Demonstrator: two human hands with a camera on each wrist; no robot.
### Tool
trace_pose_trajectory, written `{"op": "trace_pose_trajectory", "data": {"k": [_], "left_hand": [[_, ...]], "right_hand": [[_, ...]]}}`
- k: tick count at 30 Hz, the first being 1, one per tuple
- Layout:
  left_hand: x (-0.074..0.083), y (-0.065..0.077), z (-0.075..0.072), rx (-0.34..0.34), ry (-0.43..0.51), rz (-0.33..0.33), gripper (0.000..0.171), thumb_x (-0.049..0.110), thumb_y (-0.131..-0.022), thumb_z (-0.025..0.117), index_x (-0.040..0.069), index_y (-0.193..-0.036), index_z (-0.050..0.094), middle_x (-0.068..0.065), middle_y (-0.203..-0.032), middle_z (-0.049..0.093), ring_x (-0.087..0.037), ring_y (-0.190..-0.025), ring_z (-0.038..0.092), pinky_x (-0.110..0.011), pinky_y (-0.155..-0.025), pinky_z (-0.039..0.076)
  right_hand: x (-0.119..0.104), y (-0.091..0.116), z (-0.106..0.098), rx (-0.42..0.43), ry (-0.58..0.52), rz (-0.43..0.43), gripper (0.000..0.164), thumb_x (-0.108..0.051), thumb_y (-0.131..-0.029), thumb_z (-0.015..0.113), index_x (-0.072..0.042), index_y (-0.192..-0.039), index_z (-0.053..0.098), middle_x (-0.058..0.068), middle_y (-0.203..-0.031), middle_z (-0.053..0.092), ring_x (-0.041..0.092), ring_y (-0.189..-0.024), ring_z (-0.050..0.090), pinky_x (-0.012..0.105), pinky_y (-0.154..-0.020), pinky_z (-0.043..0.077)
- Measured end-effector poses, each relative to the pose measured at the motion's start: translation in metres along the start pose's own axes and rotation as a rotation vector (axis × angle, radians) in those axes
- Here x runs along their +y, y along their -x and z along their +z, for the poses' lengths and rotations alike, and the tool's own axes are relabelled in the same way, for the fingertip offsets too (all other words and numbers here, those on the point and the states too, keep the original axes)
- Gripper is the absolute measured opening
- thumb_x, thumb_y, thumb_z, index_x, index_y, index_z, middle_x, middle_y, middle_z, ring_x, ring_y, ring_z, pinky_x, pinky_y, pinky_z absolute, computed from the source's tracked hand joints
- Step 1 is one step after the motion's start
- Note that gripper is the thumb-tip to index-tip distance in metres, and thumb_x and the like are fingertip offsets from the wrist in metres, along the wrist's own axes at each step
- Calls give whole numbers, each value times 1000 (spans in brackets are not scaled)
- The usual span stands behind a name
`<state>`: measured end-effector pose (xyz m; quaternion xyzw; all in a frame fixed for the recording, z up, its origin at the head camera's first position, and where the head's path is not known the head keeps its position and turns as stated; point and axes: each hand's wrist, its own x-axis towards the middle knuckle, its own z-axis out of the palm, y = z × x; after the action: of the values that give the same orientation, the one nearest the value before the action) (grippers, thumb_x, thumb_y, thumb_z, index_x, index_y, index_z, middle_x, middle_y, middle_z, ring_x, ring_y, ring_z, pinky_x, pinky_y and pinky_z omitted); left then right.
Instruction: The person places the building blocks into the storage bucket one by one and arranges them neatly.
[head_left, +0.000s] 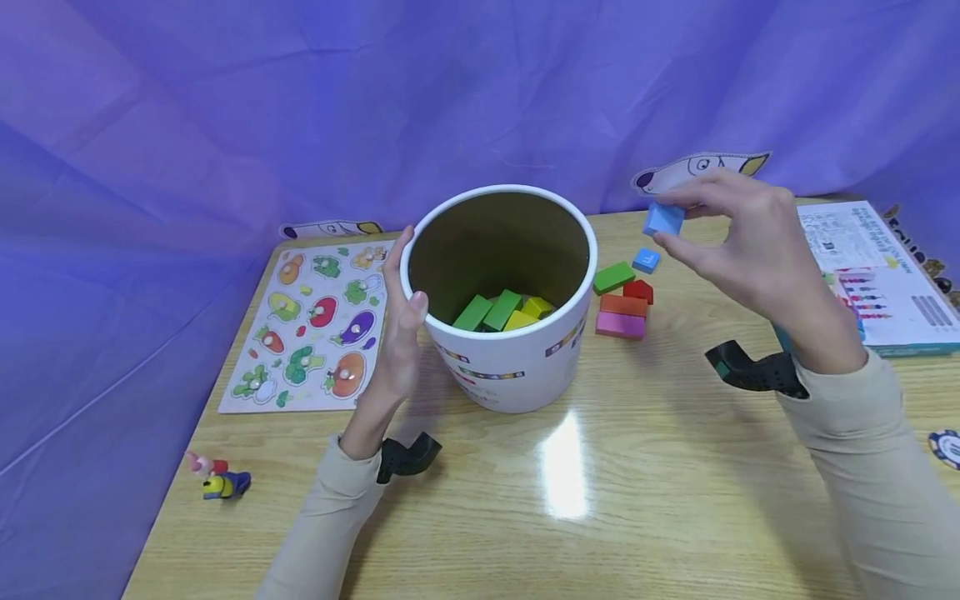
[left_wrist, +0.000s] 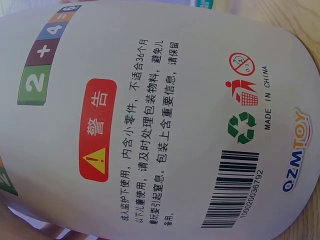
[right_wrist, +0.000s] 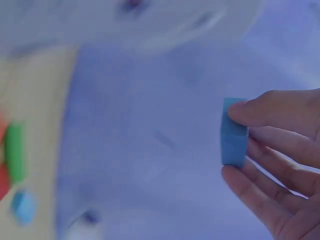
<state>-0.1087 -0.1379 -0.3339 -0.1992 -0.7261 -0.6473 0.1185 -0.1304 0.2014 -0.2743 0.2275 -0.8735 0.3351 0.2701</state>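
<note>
A white bucket (head_left: pixel 517 367) with printed sums stands upright on the table, holding several green and yellow blocks (head_left: pixel 502 310). My left hand (head_left: pixel 397 342) holds its left side, the thumb at the rim; in the left wrist view the printed wall (left_wrist: pixel 175 120) fills most of the picture. To the right of the bucket and above the table, my right hand (head_left: pixel 757 242) pinches a light blue block (head_left: pixel 663 219) between thumb and fingers. The right wrist view shows that blue block (right_wrist: pixel 234 132) gripped at its two ends.
Right of the bucket lie a small blue block (head_left: pixel 647 260), a green block (head_left: pixel 613 277), a red block (head_left: pixel 638 291), an orange block (head_left: pixel 623 306) and a pink block (head_left: pixel 621 325). A vegetable puzzle board (head_left: pixel 255 333) is at left, small figures (head_left: pixel 225 485) nearer, a flat box (head_left: pixel 892 283) at right.
</note>
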Motion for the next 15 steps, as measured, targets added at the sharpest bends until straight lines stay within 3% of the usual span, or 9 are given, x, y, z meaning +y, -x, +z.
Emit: {"op": "trace_pose_trajectory", "data": {"k": [2,7,15], "left_hand": [[0,0,0,-1,-4,-4,94,75,-83,45,25,-155,13,3,-158,20,-22,-142,26,-60,-113,26],[0,-1,0,0,1,-5,96,76,-82,46,24,-155,11,3,-158,19,-21,-142,25,-59,-113,25],[1,-1,0,-2,-14,-6,94,75,-84,45,23,-155,12,3,-159,17,-22,-143,24,-60,-114,25]], "right_hand": [[-22,-6,-1,34,-60,-84,33,3,-73,80,-3,-106,74,9,-100,72,-18,-89,54,10,-82,40],[-66,-14,11,9,-222,-188,37,2,-73,82,-4,-108,73,8,-104,72,7,-94,64,15,-88,45],[-83,-22,35,-60,-348,-245,36,-1,-74,82,-2,-108,72,7,-105,71,13,-99,65,18,-90,47]]}}
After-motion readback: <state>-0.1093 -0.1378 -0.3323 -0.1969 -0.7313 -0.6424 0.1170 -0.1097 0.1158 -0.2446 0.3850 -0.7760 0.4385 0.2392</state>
